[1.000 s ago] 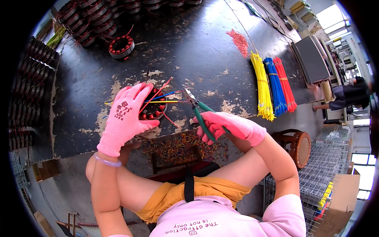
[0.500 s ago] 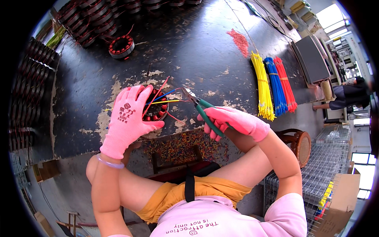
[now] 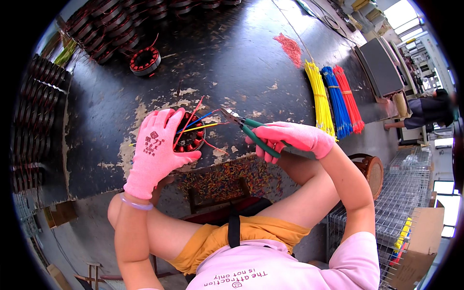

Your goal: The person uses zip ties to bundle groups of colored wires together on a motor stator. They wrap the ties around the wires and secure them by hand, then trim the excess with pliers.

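Stator coil [image 3: 191, 137], a round wound ring with red wedges, sits on the dark, worn table [image 3: 232, 63] near its front edge, and my left hand [image 3: 157, 152] in its pink glove lies over its left side, fingers spread across the rim and holding it down. Red, blue and yellow lead wires [image 3: 198, 121] fan up and to the right out of the coil. My right hand [image 3: 290, 140], also gloved in pink, has its grip closed around the green handles of a pair of pliers [image 3: 246, 130], whose tip points left at the end of the yellow lead. Whether the tip pinches the wire I cannot tell. Farther right on the table lie bundles of yellow wires [image 3: 320, 99], blue wires [image 3: 337, 101] and red wires [image 3: 349, 99], side by side.
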The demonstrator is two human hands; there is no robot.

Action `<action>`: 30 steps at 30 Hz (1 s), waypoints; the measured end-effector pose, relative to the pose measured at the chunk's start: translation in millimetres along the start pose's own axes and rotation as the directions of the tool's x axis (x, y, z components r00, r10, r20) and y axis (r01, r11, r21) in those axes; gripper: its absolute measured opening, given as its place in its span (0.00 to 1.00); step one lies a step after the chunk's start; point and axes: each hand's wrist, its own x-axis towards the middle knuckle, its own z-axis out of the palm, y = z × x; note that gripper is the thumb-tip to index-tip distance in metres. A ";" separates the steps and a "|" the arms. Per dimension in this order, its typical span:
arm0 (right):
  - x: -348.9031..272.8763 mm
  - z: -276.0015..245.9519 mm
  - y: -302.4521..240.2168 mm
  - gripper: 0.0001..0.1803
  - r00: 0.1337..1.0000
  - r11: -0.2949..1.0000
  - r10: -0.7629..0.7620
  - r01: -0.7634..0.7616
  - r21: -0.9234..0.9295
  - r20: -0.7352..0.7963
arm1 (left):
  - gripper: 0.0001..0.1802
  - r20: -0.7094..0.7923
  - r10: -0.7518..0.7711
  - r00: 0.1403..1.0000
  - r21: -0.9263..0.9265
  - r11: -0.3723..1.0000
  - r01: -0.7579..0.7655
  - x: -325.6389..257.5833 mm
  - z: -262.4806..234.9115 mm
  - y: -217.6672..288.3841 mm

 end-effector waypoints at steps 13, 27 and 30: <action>4.5 4.6 32.1 0.28 0.985 0.992 -0.122 0.119 -0.034 -0.121 | 0.52 0.051 -0.007 0.999 -0.053 0.999 0.010 2.3 -7.8 1.7; -8.8 64.3 69.0 0.32 0.987 0.940 -0.155 0.159 0.303 -0.035 | 0.53 0.013 -0.035 0.999 -0.099 0.994 0.036 -4.4 0.8 8.9; -14.4 68.9 73.6 0.31 0.986 0.950 -0.157 0.167 0.263 -0.058 | 0.54 -0.014 -0.040 0.999 -0.028 0.999 0.039 -4.1 6.5 12.6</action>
